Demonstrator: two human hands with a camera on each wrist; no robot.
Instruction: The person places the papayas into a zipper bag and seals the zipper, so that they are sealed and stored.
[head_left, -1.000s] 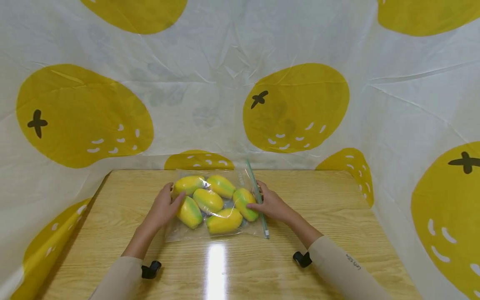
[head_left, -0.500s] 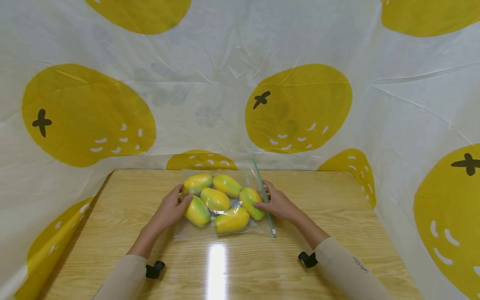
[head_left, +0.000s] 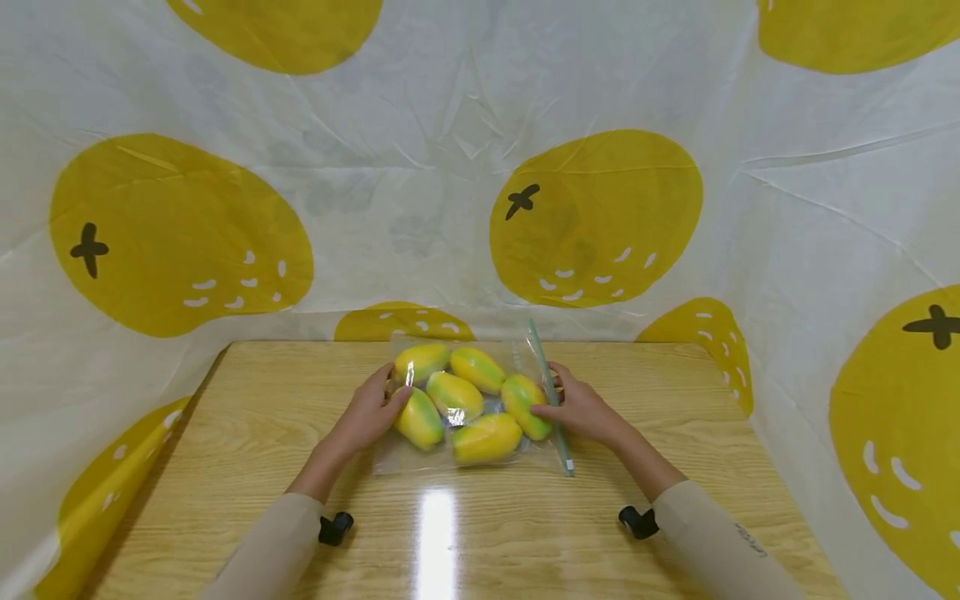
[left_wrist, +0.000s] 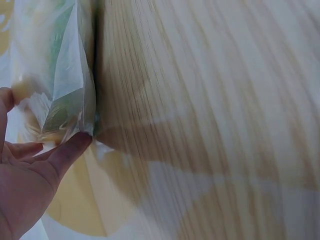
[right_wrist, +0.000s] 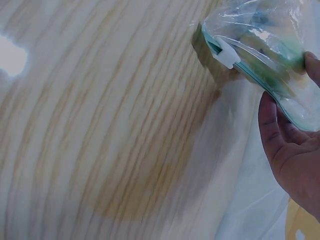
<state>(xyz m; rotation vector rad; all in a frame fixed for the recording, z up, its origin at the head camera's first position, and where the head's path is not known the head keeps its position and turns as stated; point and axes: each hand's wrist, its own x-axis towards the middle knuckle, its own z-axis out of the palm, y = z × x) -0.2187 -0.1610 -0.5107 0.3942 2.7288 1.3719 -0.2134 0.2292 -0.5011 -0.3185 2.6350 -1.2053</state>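
Both hands hold a clear slider zip bag (head_left: 401, 460) by its two ends over the far part of the table. Several oblong yellow-green fruits (head_left: 487, 439), mango-like and smooth, lie flat side by side inside it. My left hand (head_left: 369, 415) grips the left end, thumb over a fruit. At the zip end, my right hand (head_left: 583, 409) has its thumb on top of the bag and its other fingers behind the green zip strip (head_left: 553, 408). A white slider (right_wrist: 226, 54) sits at the near end of that strip in the right wrist view.
The wooden table (head_left: 247, 433) runs back to a white curtain (head_left: 405, 225) printed with big yellow fruits, which also closes in both sides. A bright light reflection lies on the table in front of the bag.
The bag of fruits has shifted steadily to the right, with both hands moving along with it. Their hold on its two ends looks the same.
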